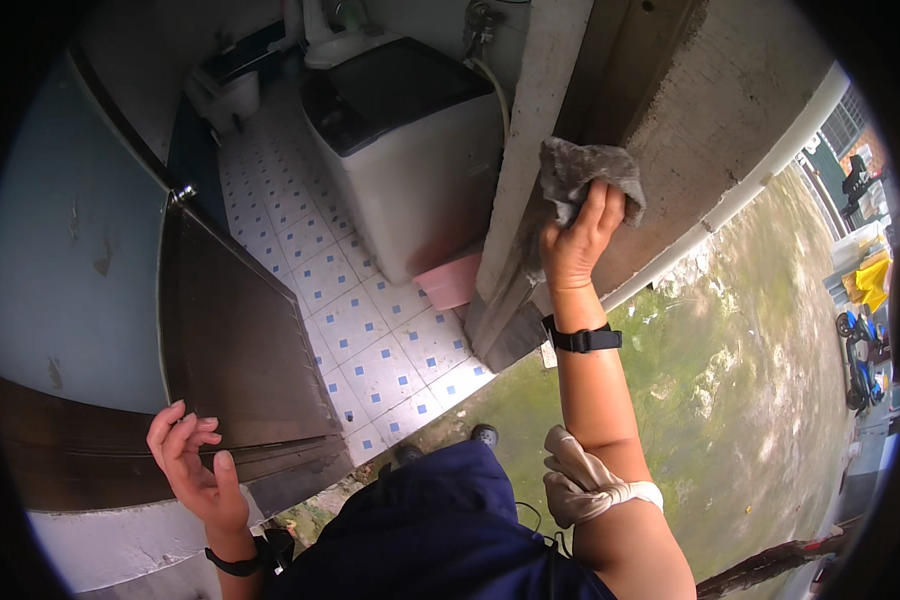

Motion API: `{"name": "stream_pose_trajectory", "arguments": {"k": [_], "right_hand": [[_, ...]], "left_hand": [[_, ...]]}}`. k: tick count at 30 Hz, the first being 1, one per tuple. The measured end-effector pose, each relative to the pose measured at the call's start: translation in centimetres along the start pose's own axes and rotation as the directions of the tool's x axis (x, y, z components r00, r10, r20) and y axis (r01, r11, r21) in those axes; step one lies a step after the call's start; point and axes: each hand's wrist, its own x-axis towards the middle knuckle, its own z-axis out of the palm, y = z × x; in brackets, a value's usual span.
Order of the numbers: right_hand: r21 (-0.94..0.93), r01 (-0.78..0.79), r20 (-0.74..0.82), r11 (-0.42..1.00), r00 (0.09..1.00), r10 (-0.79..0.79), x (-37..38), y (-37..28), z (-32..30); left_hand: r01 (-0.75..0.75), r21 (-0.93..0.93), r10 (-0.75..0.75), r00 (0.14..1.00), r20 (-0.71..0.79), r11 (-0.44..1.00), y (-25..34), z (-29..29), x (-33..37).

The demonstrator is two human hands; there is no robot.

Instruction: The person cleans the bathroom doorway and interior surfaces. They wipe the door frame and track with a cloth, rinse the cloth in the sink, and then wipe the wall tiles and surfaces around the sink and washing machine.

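Note:
A grey cloth [592, 175] is pressed against the door frame [625, 70] at the upper right. My right hand [585, 228] grips it, fingers bent over its lower part, the arm stretched forward. My left hand [195, 465] is raised at the lower left, near the dark brown lower panel of the door [240, 340]. Its fingers are apart and slightly curled, with nothing in them. Whether its fingertips touch the door I cannot tell. A black band circles each wrist, and a beige cloth [580, 485] is tied round my right arm.
Beyond the doorway stands a washing machine [410, 170] with a dark lid, a pink basin [450, 280] beside its base. White tiles [370, 330] with blue squares cover the floor inside. Mossy concrete [710, 400] lies outside to the right, with parked scooters [863, 360] farther off.

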Motion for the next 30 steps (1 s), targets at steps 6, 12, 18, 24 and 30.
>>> {"name": "stream_pose_trajectory", "arguments": {"k": [6,12,18,24,30], "right_hand": [[-0.015,-0.127,0.161,0.992,0.979,0.128,-10.6,3.9,2.1],[0.059,-0.087,0.132,0.994,0.988,0.078,-5.8,-0.5,0.7],[0.171,0.044,-0.074,0.984,0.997,-0.031,15.0,-5.6,-1.0],[0.005,0.254,-0.351,0.967,0.906,-0.236,29.2,-8.2,-4.2],[-0.002,0.225,-0.293,0.974,0.931,-0.216,24.9,-5.8,-3.7]], "left_hand": [[-0.088,0.039,0.086,0.996,0.039,0.995,1.2,0.3,1.8],[-0.027,0.033,0.027,1.000,0.001,0.999,0.2,-0.6,1.7],[-0.052,0.024,0.053,0.998,-0.038,0.998,0.1,-2.3,1.9],[-0.047,0.083,0.057,0.991,-0.125,0.995,0.2,-5.4,1.3],[0.028,0.076,-0.012,0.980,-0.198,0.997,-1.6,-6.8,-0.7]]}}
